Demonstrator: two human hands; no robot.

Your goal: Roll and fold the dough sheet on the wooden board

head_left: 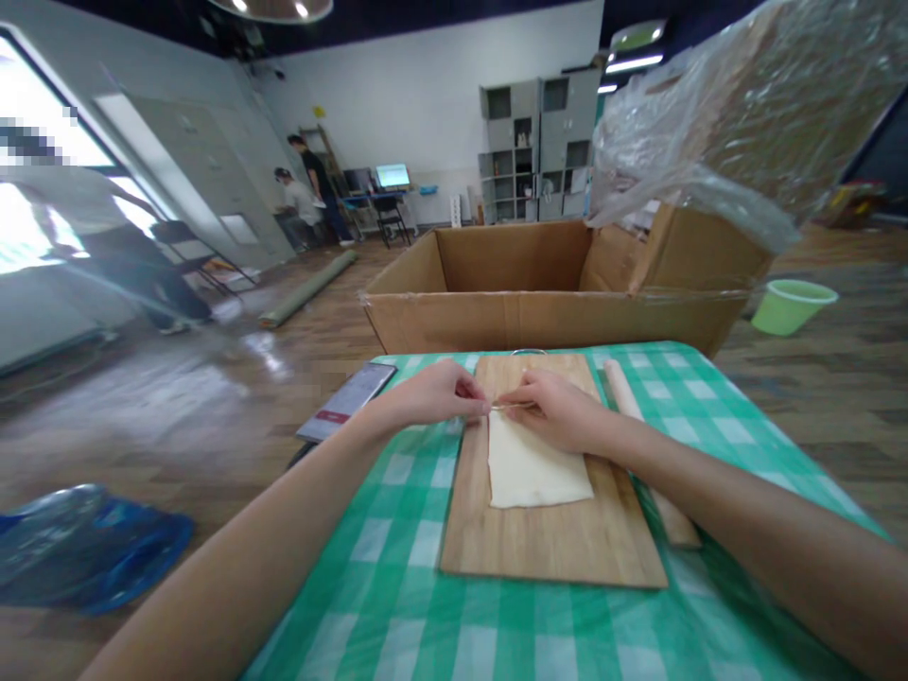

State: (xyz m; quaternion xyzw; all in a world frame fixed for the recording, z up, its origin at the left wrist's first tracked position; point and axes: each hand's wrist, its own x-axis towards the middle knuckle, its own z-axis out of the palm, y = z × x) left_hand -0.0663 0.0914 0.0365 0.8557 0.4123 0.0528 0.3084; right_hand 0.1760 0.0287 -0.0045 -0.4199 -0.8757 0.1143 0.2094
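A pale, flat sheet of dough (535, 468) lies on a wooden cutting board (553, 553). At the sheet's far left corner, my left hand (448, 392) pinches the dough's edge between thumb and fingertips. My right hand (557, 409) is bent over the far edge, its fingers closed on the dough and covering part of it. Between the two hands the far edge looks slightly raised or folded; the detail is too small to tell. Just right of the board a wooden rolling pin (673, 518) rests on the cloth, partly hidden under my right forearm.
A green checked tablecloth (397, 567) covers the table. At its left edge is a flat grey device or box (347, 402). Beyond stands a large open cardboard box (511, 322) with plastic wrap. A green bucket (791, 307) and blue plastic bag (92, 549) are on the floor. Several people are farther back.
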